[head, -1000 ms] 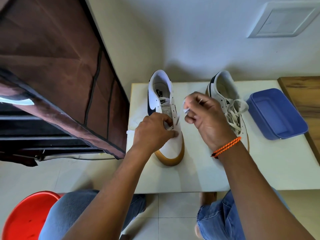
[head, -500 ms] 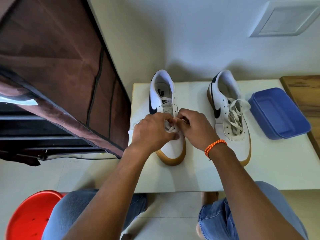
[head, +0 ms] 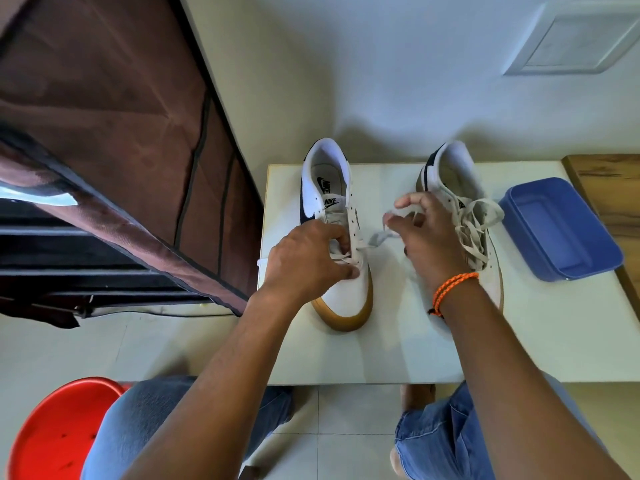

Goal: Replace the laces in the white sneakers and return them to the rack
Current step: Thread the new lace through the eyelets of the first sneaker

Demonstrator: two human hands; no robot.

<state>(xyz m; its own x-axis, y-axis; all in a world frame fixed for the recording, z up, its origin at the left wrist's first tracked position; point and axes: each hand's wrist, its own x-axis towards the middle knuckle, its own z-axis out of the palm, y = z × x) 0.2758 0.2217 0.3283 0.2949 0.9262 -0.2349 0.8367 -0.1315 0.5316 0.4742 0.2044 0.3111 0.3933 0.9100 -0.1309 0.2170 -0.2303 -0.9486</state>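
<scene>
**Lacing under way on the left sneaker**

Knees in blue denim sit nearest, with a red stool point(head: 52, 427) at the near left. Past them, on the white table point(head: 346, 358), the left hand point(head: 304, 261) has its fingers curled round the crossed lace low on the left sneaker point(head: 341, 244), steadying it. The right hand point(head: 429, 233) pinches the loose lace end point(head: 379, 237) and draws it out to the right, above the gap between the shoes. The right sneaker point(head: 481, 265) stands just behind that hand, laced but loosely tied. A blue tray point(head: 557, 230) lies at the far right of the table, and the brown-covered rack point(head: 104, 133) stands on the left.

Risks, as a judgement: a hard pull could drag the lace unevenly, leaving one end short, or slide the shoe if the left hand's hold slackens; the end could also slip from the pinch.

Count: two sneakers, two hands, one tray, one stool, one table, one rack.
</scene>
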